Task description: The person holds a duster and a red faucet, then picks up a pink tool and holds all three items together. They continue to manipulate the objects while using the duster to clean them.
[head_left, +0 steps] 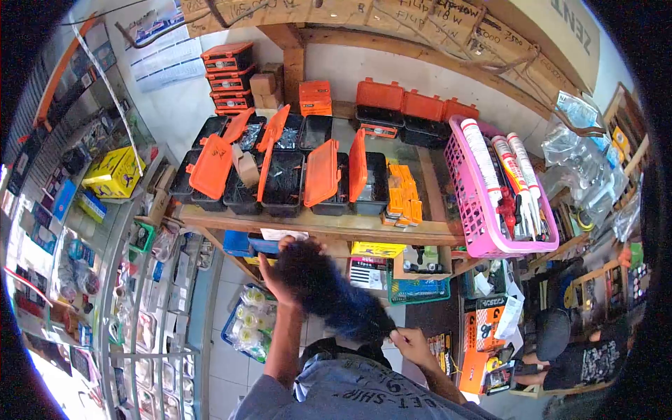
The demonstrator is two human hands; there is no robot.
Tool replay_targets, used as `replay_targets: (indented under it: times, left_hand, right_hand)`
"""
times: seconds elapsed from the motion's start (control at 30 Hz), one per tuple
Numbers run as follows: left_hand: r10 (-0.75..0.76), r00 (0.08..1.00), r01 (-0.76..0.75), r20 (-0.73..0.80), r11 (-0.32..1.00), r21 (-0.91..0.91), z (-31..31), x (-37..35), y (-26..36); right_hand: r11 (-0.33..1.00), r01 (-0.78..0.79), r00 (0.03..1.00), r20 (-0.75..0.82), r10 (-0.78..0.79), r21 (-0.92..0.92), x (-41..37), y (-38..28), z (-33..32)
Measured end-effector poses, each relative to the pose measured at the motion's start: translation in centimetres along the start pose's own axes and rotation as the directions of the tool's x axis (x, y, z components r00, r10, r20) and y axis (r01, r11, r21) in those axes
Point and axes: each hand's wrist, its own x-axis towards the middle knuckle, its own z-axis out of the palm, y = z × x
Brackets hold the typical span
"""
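Observation:
A dark, fluffy feather duster (315, 283), black at one end and bluish toward the other, lies slantwise in front of my body. My left hand (282, 280) is wrapped around its thick black end, some fingers hidden behind the feathers. At the narrow lower end, my right hand (413, 345) is closed on it, and the handle itself is mostly hidden. Just beyond the duster runs the wooden shelf edge (329, 225), with black bins (283, 183) on top, their orange lids (210, 168) standing open. Small hardware shows in a few bins.
A pink basket (483, 241) of sealant tubes stands at the shelf's right end, near small orange boxes (402, 196). Glass display shelves (119, 280) line the left. A blue crate (241, 336) sits on the floor. Another person (588, 357) is at lower right.

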Motion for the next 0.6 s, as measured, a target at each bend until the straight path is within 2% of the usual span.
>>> replay_targets:
  times: [0.03, 0.07, 0.1, 0.13, 0.2, 0.23, 0.27, 0.3, 0.33, 0.37, 0.4, 0.43, 0.47, 0.53, 0.57, 0.6]
  left_hand:
    - [0.06, 0.97, -0.051, -0.236, 0.998, 0.046, 0.6, 0.1, 0.5]
    - [0.124, 0.882, -0.088, -0.454, 0.991, 0.101, 0.9, 0.4, 0.9]
    - [0.029, 0.993, -0.021, -0.114, 0.997, 0.071, 0.7, 0.6, 1.4]
    - [0.022, 0.987, -0.012, -0.158, 0.998, 0.064, 0.6, 0.5, 1.7]
    - [0.04, 0.998, -0.04, -0.047, 0.999, -0.001, 1.4, 0.6, 2.1]
    - [0.122, 0.987, -0.116, -0.105, 0.991, 0.063, 0.8, 0.8, 2.0]
    - [0.203, 0.967, -0.184, -0.155, 0.974, 0.132, 0.1, 1.1, 1.9]
    - [0.218, 0.881, -0.205, -0.42, 0.976, 0.076, 3.1, 1.0, 2.0]
    - [0.221, 0.88, -0.208, -0.419, 0.975, 0.077, 3.3, 1.0, 2.0]
    - [0.185, 0.952, -0.17, -0.243, 0.982, 0.082, 3.4, 0.9, 2.0]
    - [0.142, 0.988, -0.136, -0.06, 0.986, 0.096, 3.4, 0.9, 2.2]
    - [0.138, 0.984, -0.125, -0.111, 0.985, 0.117, 3.2, 0.8, 2.4]
    - [0.151, 0.982, -0.137, -0.116, 0.983, 0.123, 2.8, 0.9, 2.5]
    - [0.231, 0.957, -0.206, -0.178, 0.968, 0.144, 1.3, 1.1, 2.6]
    - [0.147, 0.986, -0.156, -0.077, 0.979, -0.128, 1.3, 1.0, 3.3]
    - [0.155, 0.985, -0.165, -0.079, 0.978, -0.126, 1.4, 0.9, 3.4]
  right_hand:
    - [0.993, -0.037, 0.997, 0.064, 0.03, 0.11, 0.5, 0.3, -0.1]
    - [0.973, -0.079, 0.99, 0.129, 0.052, 0.216, 1.1, 0.5, -0.2]
    - [0.988, -0.006, 0.986, 0.167, -0.019, 0.152, 1.8, 0.4, -0.6]
    - [0.989, -0.014, 0.983, 0.182, -0.014, 0.148, 2.4, 0.3, -1.2]
    - [0.997, 0.077, 0.986, 0.147, -0.076, -0.002, 3.3, 0.4, -2.2]
    - [0.997, 0.07, 0.996, 0.054, -0.071, 0.023, 3.5, 0.4, -2.2]
    - [0.997, 0.073, 0.995, 0.063, -0.074, 0.021, 3.7, 0.1, -2.3]
    - [0.996, 0.028, 0.998, 0.062, -0.033, 0.082, 3.7, -0.2, -2.3]
    - [0.989, -0.017, 0.998, 0.061, 0.008, 0.144, 3.8, -0.3, -2.4]
    - [0.99, -0.014, 0.998, 0.064, 0.005, 0.142, 3.8, -0.2, -2.5]
    - [0.997, 0.031, 0.996, 0.087, -0.036, 0.064, 3.8, 0.0, -2.7]
    - [0.997, 0.076, 0.99, 0.116, -0.074, -0.011, 3.7, 0.2, -2.8]
    - [0.997, 0.082, 0.988, 0.13, -0.08, -0.01, 3.7, 0.4, -2.7]
    - [0.992, 0.012, 0.998, 0.061, -0.02, 0.125, 3.6, 0.7, -2.3]
    - [0.992, 0.014, 0.997, 0.071, -0.023, 0.126, 3.6, 0.7, -2.2]
    - [0.997, 0.005, 0.986, 0.167, -0.018, 0.081, 3.7, 0.6, -2.1]
